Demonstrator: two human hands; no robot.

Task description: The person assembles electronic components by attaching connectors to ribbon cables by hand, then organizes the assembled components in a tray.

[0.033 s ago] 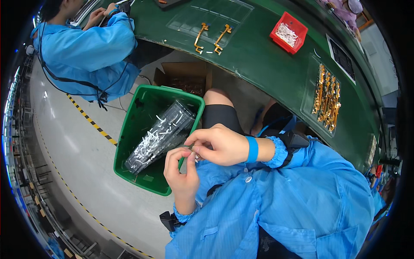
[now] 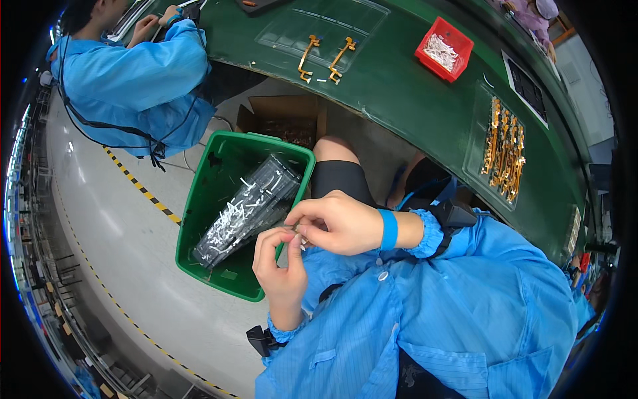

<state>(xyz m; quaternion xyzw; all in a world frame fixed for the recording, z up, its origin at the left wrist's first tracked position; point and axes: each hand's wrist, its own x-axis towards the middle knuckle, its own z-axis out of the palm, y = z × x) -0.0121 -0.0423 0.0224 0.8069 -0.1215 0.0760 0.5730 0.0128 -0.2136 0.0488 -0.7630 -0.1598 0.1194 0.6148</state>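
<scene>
Over my lap, beside the green bin (image 2: 189, 229), my two hands meet fingertip to fingertip. My left hand (image 2: 279, 269) is closed in a pinch, thumb up against the fingers. From the right comes my right hand (image 2: 345, 225), with a blue band (image 2: 389, 230) round the wrist; its thumb and fingers pinch at the same spot. A small whitish bit shows below the right fingertips, but what either hand grips is mostly hidden. Inside the bin lie dark clear plastic trays (image 2: 274, 176) with many small white strips (image 2: 232, 219) scattered on them.
On the green table (image 2: 392, 113) are two gold flex circuits (image 2: 307, 58) by a clear tray, a red box (image 2: 473, 50) of white pieces, and another tray of gold flex circuits (image 2: 502, 149). A cardboard box (image 2: 286, 106) stands under the table. A co-worker in blue (image 2: 133, 80) sits at left.
</scene>
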